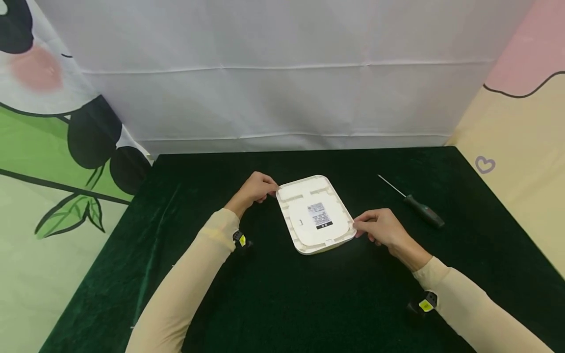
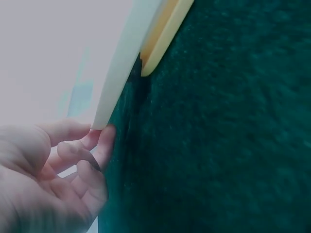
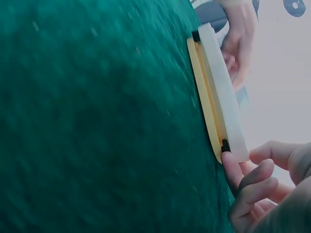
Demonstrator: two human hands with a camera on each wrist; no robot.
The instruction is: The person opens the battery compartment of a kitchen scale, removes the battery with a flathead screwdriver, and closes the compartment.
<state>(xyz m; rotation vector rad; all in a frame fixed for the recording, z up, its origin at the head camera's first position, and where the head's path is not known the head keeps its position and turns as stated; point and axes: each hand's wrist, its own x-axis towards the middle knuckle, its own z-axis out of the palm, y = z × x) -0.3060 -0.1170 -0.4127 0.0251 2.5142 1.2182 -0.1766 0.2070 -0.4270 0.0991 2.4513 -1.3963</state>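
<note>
A flat white plastic panel [image 1: 326,193] with rounded corners and a raised middle lies between my hands, its printed label [image 1: 320,215] facing up. My left hand [image 1: 257,189] pinches its far left corner between thumb and fingers. At the near right corner, my right hand [image 1: 380,226] pinches the edge, thumb on top and fingertips below. From the side, the right wrist view shows a thin yellowish layer [image 3: 204,97] under the white rim [image 3: 221,82], with small dark pieces in the gap at both ends.
A screwdriver [image 1: 423,211] with a dark handle lies to the right of the panel, its shaft pointing away to the left. Dark green cloth [image 1: 282,304] covers the table. Behind its back edge hangs a white curtain [image 1: 287,98]. Printed cloths flank both sides.
</note>
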